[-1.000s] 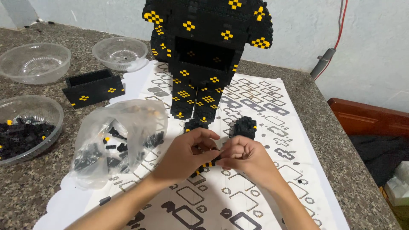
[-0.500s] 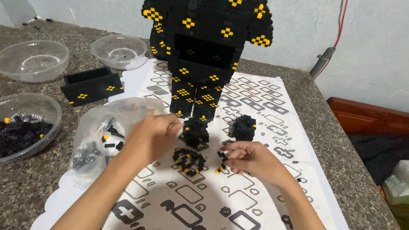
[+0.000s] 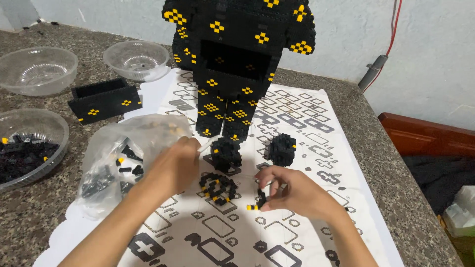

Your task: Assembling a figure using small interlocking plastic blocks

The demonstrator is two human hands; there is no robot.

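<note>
Between the pinched fingertips [image 3: 265, 194] of the right hand [image 3: 292, 194] sits a small black-and-yellow brick piece [image 3: 259, 200], just above the printed sheet [image 3: 307, 123]. Left hand [image 3: 174, 165] reaches into the clear bag of bricks [image 3: 118, 163], fingers hidden. Ring-shaped brick piece [image 3: 218, 187] lies between both hands.

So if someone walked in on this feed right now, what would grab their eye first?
The tall black brick figure with yellow spots, standing at the back of the printed sheet. Next, the two hands in front of it: the left hand reaches into the clear bag of bricks, while the right hand pinches a small black and yellow piece beside a small brick ring.
</note>
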